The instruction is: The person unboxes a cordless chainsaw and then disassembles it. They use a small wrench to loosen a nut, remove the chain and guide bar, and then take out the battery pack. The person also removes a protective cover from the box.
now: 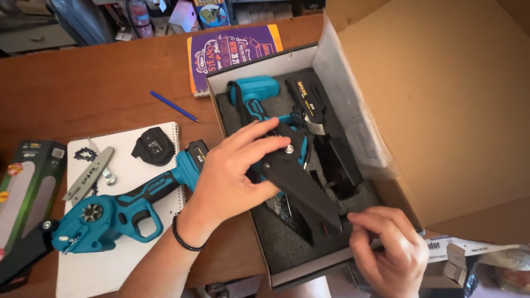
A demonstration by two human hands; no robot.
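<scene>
Two packages: open cardboard box (441, 99) at right, green carton (27, 187) far left; left hand (232, 176) spread loosely on boxed teal saw (276, 143); right hand (386, 248) pinching box rim, fingers curled.

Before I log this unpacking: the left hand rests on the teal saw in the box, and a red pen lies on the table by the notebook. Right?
Not quite. The head view shows the pen is blue, not red. The left hand does rest on the teal saw in the box, beside the notebook.
</scene>
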